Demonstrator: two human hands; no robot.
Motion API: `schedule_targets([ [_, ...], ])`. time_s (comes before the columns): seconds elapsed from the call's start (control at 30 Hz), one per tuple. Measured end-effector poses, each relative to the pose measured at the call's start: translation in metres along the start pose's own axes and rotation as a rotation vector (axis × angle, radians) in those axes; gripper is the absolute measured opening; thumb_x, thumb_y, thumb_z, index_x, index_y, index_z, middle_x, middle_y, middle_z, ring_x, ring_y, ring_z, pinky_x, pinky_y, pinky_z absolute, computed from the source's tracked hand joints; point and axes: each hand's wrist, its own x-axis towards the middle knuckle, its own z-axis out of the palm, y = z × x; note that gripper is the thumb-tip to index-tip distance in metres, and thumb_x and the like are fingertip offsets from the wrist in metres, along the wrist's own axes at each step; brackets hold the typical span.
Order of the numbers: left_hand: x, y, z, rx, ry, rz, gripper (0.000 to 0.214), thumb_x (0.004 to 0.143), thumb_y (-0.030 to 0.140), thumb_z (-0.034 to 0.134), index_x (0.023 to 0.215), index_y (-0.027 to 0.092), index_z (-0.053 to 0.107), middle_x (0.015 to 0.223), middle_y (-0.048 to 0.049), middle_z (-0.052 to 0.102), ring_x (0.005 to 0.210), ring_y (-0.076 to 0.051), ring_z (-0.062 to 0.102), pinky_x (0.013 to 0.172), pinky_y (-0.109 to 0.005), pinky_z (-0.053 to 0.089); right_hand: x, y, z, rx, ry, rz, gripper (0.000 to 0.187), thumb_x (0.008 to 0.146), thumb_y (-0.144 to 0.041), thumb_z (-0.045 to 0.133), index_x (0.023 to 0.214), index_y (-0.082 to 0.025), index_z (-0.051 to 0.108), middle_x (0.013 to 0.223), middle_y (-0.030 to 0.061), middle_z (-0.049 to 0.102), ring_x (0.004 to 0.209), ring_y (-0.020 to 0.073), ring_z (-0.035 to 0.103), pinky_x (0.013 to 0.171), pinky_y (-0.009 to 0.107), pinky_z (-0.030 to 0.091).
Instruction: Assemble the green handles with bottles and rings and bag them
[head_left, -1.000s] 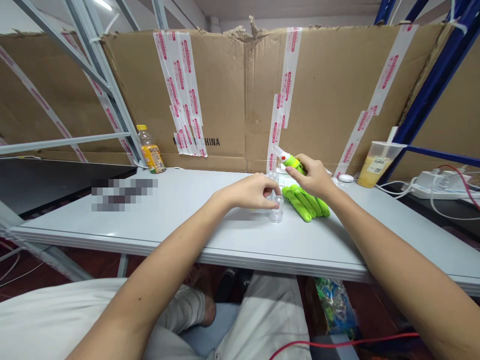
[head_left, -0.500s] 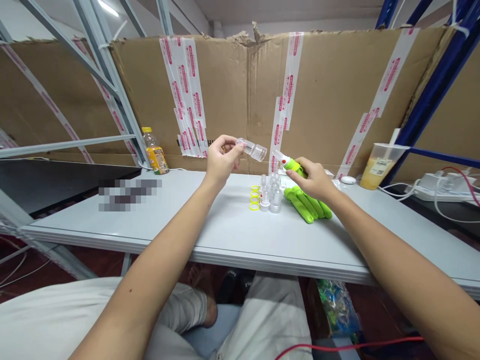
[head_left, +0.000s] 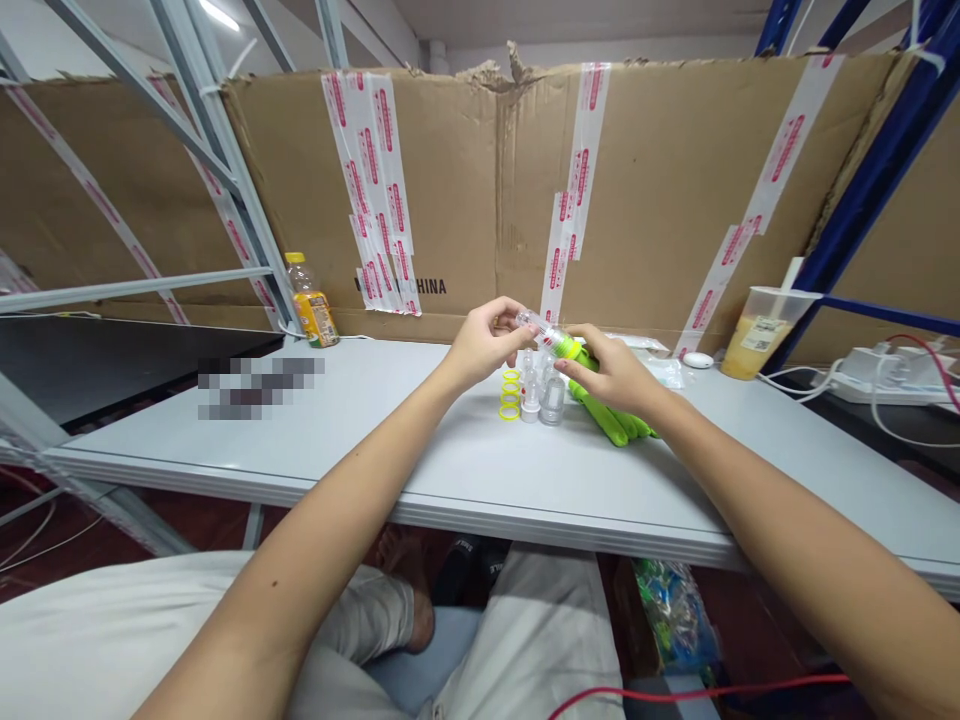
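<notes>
My left hand pinches a clear plastic tube above the table. Its end is over the tip of a bright green handle, which my right hand grips. How far the tube covers the tip is hard to see. Just below the hands, small clear plastic parts stand in rows on the tabletop. A line of thin yellow rings lies to their left. Several more green handles lie side by side under my right hand, partly hidden by it.
The white table carries a juice bottle at the back left. At the back right are a plastic cup with a straw, a white oval object and clear plastic bags. A cardboard wall closes the back.
My left hand has moved right and down with the clear tube, which now meets the green handle's tip. My right hand has shifted slightly left and lower.
</notes>
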Motion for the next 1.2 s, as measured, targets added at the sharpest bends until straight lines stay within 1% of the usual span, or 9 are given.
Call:
schedule_targets([
  [0.23, 0.001, 0.000, -0.004, 0.035, -0.018, -0.022, 0.043, 0.075, 0.052, 0.076, 0.091, 0.015, 0.060, 0.075, -0.0023, 0.066, 0.048, -0.006, 0.054, 0.042, -0.020, 0.037, 0.001, 0.000, -0.002, -0.028, -0.018, -0.014, 0.041, 0.093, -0.052, 0.055, 0.122, -0.022, 0.057, 0.095, 0.0074, 0.071, 0.082, 0.0249, 0.062, 0.071, 0.034, 0.041],
  [0.37, 0.002, -0.005, -0.005, 0.192, 0.037, -0.063, 0.055, 0.085, 0.071, 0.053, 0.080, 0.016, 0.057, 0.063, 0.0000, 0.059, 0.046, -0.007, 0.048, 0.045, -0.023, 0.034, 0.001, -0.003, -0.003, -0.058, -0.037, -0.020, 0.039, 0.093, -0.051, 0.055, 0.120, -0.022, 0.059, 0.094, 0.0066, 0.071, 0.078, 0.0229, 0.061, 0.069, 0.033, 0.040],
  [0.47, 0.001, -0.007, -0.006, 0.359, 0.079, -0.051, 0.063, 0.087, 0.075, 0.043, 0.063, 0.017, 0.050, 0.055, 0.0017, 0.047, 0.049, -0.008, 0.041, 0.049, -0.026, 0.030, 0.000, -0.005, -0.003, -0.084, -0.045, -0.030, 0.038, 0.093, -0.051, 0.055, 0.118, -0.022, 0.059, 0.091, 0.0056, 0.070, 0.075, 0.0219, 0.060, 0.068, 0.032, 0.040],
  [0.6, 0.000, -0.004, -0.008, 0.329, -0.058, -0.037, 0.060, 0.085, 0.072, 0.049, 0.060, 0.018, 0.044, 0.055, 0.0031, 0.040, 0.052, -0.009, 0.035, 0.051, -0.026, 0.027, 0.000, -0.003, -0.003, -0.121, -0.054, -0.041, 0.040, 0.093, -0.051, 0.055, 0.120, -0.022, 0.059, 0.084, 0.0045, 0.068, 0.072, 0.0218, 0.058, 0.068, 0.032, 0.040],
  [0.83, 0.001, 0.000, -0.014, 0.117, -0.240, -0.007, 0.048, 0.075, 0.058, 0.073, 0.092, 0.016, 0.056, 0.068, 0.0040, 0.050, 0.055, -0.007, 0.041, 0.053, -0.023, 0.034, 0.000, 0.004, -0.005, -0.133, -0.093, -0.031, 0.044, 0.094, -0.048, 0.054, 0.130, -0.023, 0.056, 0.098, 0.0079, 0.071, 0.082, 0.0245, 0.063, 0.071, 0.033, 0.042],
  [0.97, 0.000, 0.002, -0.010, 0.154, -0.149, -0.054, 0.051, 0.079, 0.065, 0.065, 0.093, 0.016, 0.057, 0.070, 0.0012, 0.056, 0.054, -0.008, 0.046, 0.052, -0.024, 0.036, 0.001, 0.001, -0.004, -0.147, -0.087, -0.030, 0.044, 0.094, -0.048, 0.055, 0.130, -0.023, 0.056, 0.097, 0.0081, 0.072, 0.081, 0.0237, 0.062, 0.071, 0.033, 0.042],
  [1.07, 0.000, 0.003, -0.009, 0.354, -0.009, -0.100, 0.057, 0.085, 0.072, 0.050, 0.071, 0.017, 0.054, 0.061, 0.0000, 0.054, 0.053, -0.010, 0.044, 0.052, -0.026, 0.033, 0.001, -0.003, -0.004, -0.170, -0.101, -0.032, 0.043, 0.094, -0.047, 0.056, 0.130, -0.023, 0.056, 0.094, 0.0070, 0.072, 0.077, 0.0225, 0.061, 0.070, 0.032, 0.041],
  [1.13, 0.000, 0.002, -0.010, 0.449, -0.015, -0.094, 0.059, 0.085, 0.071, 0.051, 0.061, 0.017, 0.049, 0.057, 0.0007, 0.049, 0.053, -0.010, 0.042, 0.053, -0.026, 0.030, 0.000, -0.005, -0.004, -0.178, -0.109, -0.038, 0.043, 0.094, -0.046, 0.056, 0.130, -0.023, 0.056, 0.092, 0.0063, 0.072, 0.076, 0.0220, 0.060, 0.070, 0.031, 0.041],
  [1.2, 0.000, -0.001, -0.012, 0.422, -0.093, -0.050, 0.053, 0.082, 0.067, 0.059, 0.065, 0.017, 0.051, 0.060, 0.0019, 0.048, 0.056, -0.010, 0.042, 0.054, -0.026, 0.031, 0.000, -0.005, -0.005, -0.172, -0.110, -0.046, 0.044, 0.094, -0.045, 0.056, 0.132, -0.024, 0.056, 0.092, 0.0057, 0.072, 0.076, 0.0215, 0.060, 0.070, 0.031, 0.040],
])
